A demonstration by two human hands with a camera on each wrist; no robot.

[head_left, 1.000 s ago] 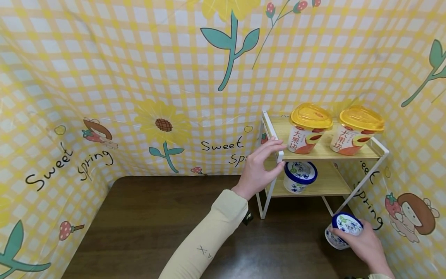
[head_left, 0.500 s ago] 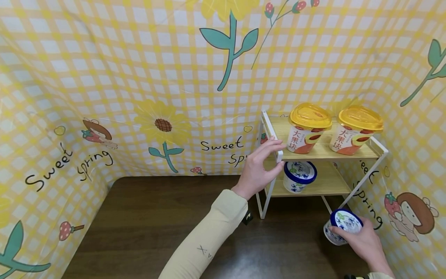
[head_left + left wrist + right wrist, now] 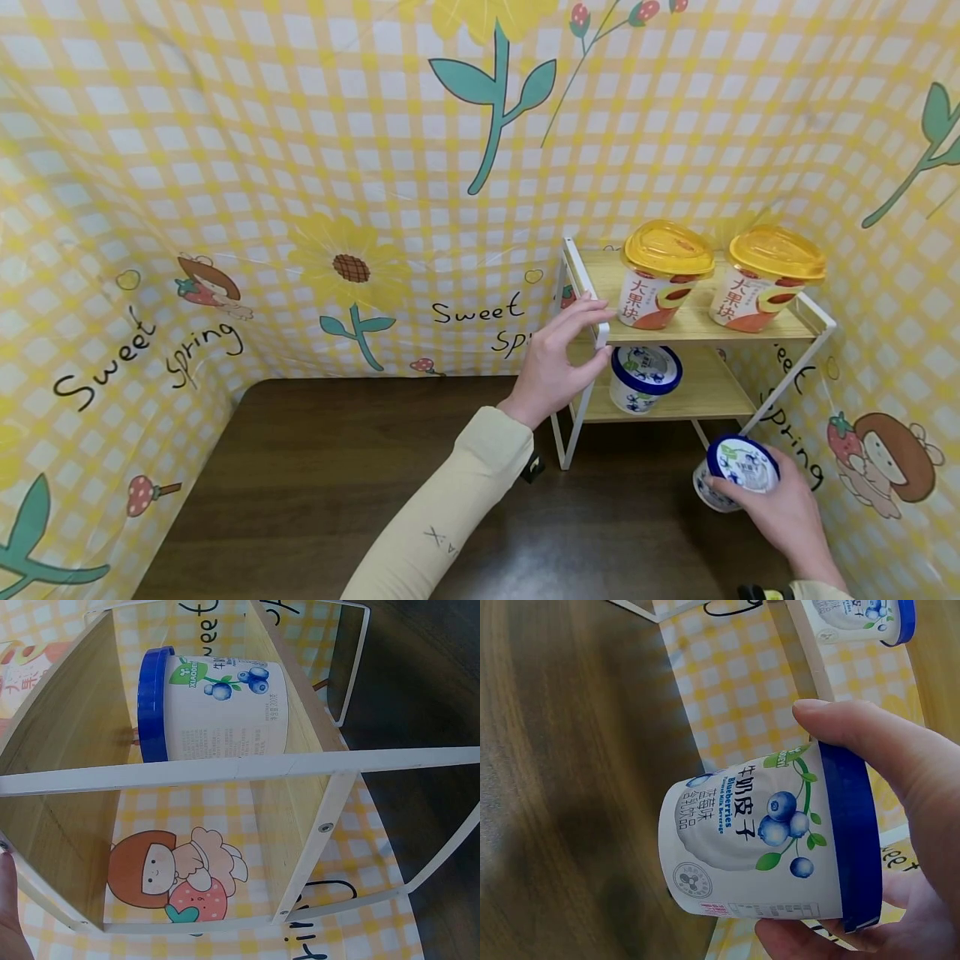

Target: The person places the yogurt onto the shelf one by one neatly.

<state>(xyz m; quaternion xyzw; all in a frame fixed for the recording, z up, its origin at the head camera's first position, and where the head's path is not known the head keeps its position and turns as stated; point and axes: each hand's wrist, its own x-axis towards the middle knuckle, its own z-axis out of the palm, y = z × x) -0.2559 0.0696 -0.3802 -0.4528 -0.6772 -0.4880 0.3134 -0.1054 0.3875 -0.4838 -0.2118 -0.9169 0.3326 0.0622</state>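
My right hand [image 3: 787, 508] grips a blueberry milk cup [image 3: 744, 467] by its blue lid, just in front of the shelf's lower right side. In the right wrist view the cup's white printed side [image 3: 742, 832] faces the camera, with fingers and thumb around the lid. My left hand [image 3: 557, 358] pinches the white frame at the front left corner of the two-tier shelf rack [image 3: 712, 387]. Only a fingertip [image 3: 9, 900] of it shows in the left wrist view. A second blueberry cup [image 3: 647, 377] stands on the lower board, towards the left.
Two fruit cups with yellow lids, one left [image 3: 663, 279] and one right [image 3: 765, 283], stand on the upper board. The dark wooden table [image 3: 337, 475] spreads to the left of the rack. A yellow checked cloth [image 3: 390, 167] hangs behind and at both sides.
My right hand has moved the blueberry cup slightly up and away from me, nearer the rack. The left hand has stayed on the frame.
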